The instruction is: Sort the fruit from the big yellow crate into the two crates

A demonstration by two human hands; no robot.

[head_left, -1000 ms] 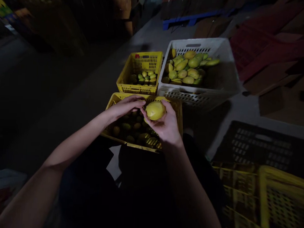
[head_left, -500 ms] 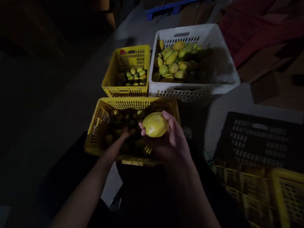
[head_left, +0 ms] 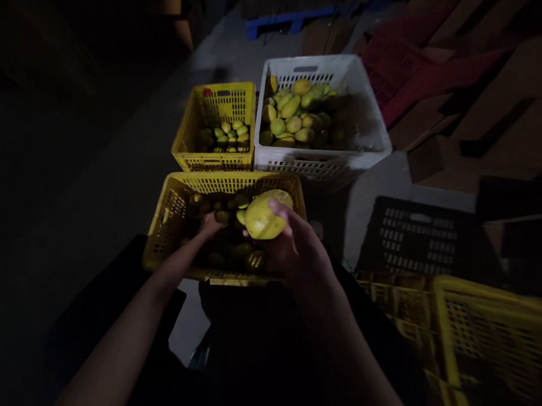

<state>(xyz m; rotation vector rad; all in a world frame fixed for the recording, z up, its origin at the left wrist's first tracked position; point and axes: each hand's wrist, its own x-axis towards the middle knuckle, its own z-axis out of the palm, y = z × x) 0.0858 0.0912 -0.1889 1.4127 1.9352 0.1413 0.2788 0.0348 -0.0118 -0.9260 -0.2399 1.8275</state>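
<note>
Holding a yellow mango (head_left: pixel 265 217) over the right edge of the near yellow crate (head_left: pixel 173 214), the right hand (head_left: pixel 296 251) is closed loosely around it, fingers curled over the top. The left hand (head_left: pixel 211 224) is lowered among the dim fruit inside that crate; its grip cannot be told. A firm cupped hold is advised, since the skin likely bruises. The mango is seen as rounded, bright yellow, faintly speckled.

Nearest crate (head_left: pixel 173 214) in front, smaller crate (head_left: pixel 191 120) behind it, large crate (head_left: pixel 367 126) right of that.
</note>
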